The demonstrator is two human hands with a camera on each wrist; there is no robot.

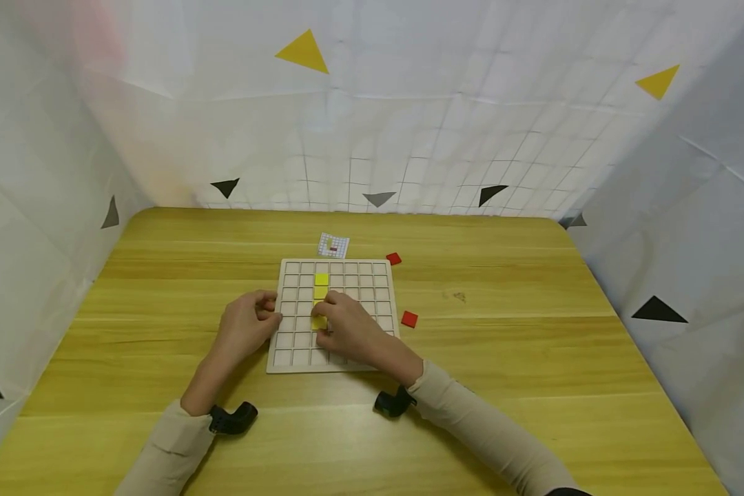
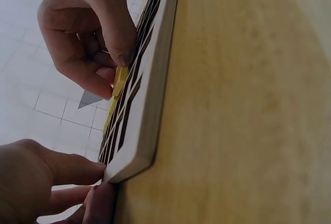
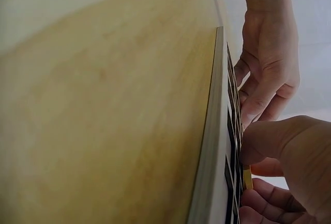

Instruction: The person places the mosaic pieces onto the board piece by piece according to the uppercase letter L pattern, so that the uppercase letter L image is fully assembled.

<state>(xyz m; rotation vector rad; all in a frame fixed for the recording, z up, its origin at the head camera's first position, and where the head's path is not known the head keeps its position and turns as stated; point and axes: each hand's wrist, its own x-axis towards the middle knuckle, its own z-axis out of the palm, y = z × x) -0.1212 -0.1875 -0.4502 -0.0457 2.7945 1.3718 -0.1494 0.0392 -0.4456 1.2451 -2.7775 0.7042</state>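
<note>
A square wooden grid board [image 1: 291, 339] lies flat on the table. My left hand [image 1: 243, 320] grips its left edge, with fingertips and thumb right at the rim. Over the board, my right hand [image 1: 353, 327] pinches a yellow tile [image 2: 120, 79] between thumb and index finger, close to the grid. That tile lies in line with a column of yellow squares, including a far yellow tile [image 1: 321, 279] and a second yellow tile [image 1: 320, 292] in front of it. The right hand's fingers partly cover the nearer part of this column.
Right of the board lies a red tile [image 1: 410, 319], and another red tile [image 1: 393, 258] rests by its far right corner. A small printed grid card [image 1: 341, 246] is just behind the board. White sheeting [image 1: 409, 138] encloses the wooden table [image 1: 502, 379] at the back and sides.
</note>
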